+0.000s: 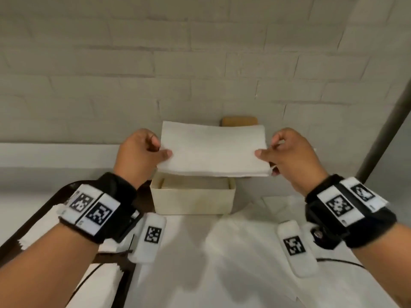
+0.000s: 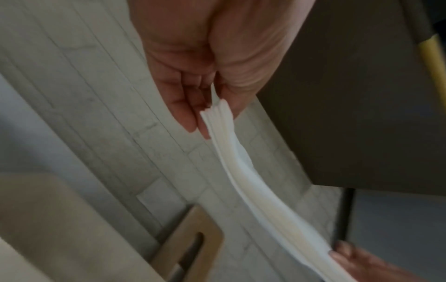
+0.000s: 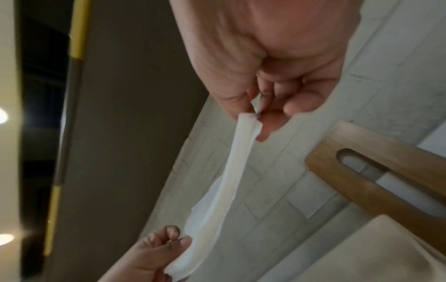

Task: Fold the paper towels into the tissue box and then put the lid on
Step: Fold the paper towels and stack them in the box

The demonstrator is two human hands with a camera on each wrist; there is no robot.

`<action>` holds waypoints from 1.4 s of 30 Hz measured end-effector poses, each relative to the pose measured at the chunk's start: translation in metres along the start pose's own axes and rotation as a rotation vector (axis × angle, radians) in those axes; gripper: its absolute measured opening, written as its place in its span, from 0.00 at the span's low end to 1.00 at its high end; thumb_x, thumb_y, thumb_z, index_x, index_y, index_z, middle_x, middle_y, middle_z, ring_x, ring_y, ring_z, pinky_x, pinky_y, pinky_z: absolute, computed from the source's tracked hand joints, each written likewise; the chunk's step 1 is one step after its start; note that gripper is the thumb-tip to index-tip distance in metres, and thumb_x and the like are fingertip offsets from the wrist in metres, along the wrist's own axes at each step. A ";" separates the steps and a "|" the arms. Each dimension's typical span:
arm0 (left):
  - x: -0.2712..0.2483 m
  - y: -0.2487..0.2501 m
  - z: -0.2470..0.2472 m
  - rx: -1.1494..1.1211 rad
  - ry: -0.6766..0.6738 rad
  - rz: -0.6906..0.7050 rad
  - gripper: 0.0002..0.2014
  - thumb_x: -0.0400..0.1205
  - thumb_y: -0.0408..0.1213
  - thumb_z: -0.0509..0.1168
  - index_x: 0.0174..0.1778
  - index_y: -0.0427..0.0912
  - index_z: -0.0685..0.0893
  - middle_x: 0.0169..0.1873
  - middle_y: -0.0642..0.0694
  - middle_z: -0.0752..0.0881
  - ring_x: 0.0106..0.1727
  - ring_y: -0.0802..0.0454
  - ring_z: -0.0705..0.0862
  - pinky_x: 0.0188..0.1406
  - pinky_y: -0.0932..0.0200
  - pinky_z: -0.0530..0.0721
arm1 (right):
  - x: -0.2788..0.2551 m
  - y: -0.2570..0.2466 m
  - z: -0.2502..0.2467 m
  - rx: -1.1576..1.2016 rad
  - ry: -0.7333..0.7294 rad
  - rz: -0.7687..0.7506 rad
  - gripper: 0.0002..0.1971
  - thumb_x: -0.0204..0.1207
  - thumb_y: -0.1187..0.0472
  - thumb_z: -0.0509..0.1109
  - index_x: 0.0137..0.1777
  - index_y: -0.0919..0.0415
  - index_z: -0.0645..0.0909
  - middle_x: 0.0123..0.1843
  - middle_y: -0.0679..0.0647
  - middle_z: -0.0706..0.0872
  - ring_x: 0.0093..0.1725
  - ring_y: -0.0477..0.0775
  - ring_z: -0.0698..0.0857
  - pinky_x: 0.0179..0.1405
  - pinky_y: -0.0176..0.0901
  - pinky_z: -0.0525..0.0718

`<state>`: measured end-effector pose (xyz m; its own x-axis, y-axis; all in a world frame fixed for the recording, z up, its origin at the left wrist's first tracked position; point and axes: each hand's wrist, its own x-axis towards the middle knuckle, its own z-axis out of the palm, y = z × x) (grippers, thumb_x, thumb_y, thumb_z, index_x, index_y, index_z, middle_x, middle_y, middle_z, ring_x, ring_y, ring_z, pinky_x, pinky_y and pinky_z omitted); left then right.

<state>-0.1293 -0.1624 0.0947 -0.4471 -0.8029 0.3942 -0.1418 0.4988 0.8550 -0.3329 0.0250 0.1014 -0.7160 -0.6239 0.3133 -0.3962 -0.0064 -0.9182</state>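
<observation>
head view showed the folded paper towel stack pinched at its short ends by left hand and right hand, long axis matching the open tissue box directly below (wooden lid behind).

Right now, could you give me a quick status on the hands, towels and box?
Left hand and right hand pinch folded paper towels by both ends. Held above open tissue box. Wooden lid leans on wall behind. Path clear.
</observation>
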 end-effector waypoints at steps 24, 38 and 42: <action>0.050 -0.097 0.079 1.337 -0.613 -0.275 0.36 0.81 0.65 0.43 0.68 0.38 0.76 0.68 0.39 0.76 0.68 0.41 0.74 0.67 0.47 0.69 | 0.071 0.092 0.099 -1.322 -0.818 -0.067 0.17 0.83 0.60 0.53 0.65 0.60 0.79 0.67 0.58 0.81 0.66 0.60 0.79 0.63 0.51 0.71; -0.050 -0.021 0.104 0.200 -0.595 -0.365 0.12 0.81 0.41 0.63 0.46 0.34 0.81 0.36 0.45 0.82 0.35 0.49 0.80 0.36 0.58 0.75 | -0.009 0.102 -0.042 -0.540 -0.408 0.351 0.12 0.74 0.59 0.73 0.56 0.59 0.80 0.44 0.49 0.80 0.41 0.50 0.80 0.32 0.35 0.74; -0.096 -0.021 0.139 0.104 -0.799 -0.533 0.10 0.82 0.41 0.63 0.42 0.37 0.78 0.36 0.46 0.81 0.31 0.53 0.80 0.32 0.63 0.77 | -0.047 0.132 -0.059 -0.776 -0.471 0.537 0.32 0.69 0.50 0.75 0.72 0.57 0.71 0.70 0.54 0.76 0.67 0.53 0.77 0.59 0.37 0.76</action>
<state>-0.2057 -0.0502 -0.0083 -0.7646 -0.4925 -0.4156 -0.5605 0.1899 0.8061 -0.3852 0.1001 -0.0202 -0.6767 -0.6380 -0.3674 -0.4713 0.7588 -0.4496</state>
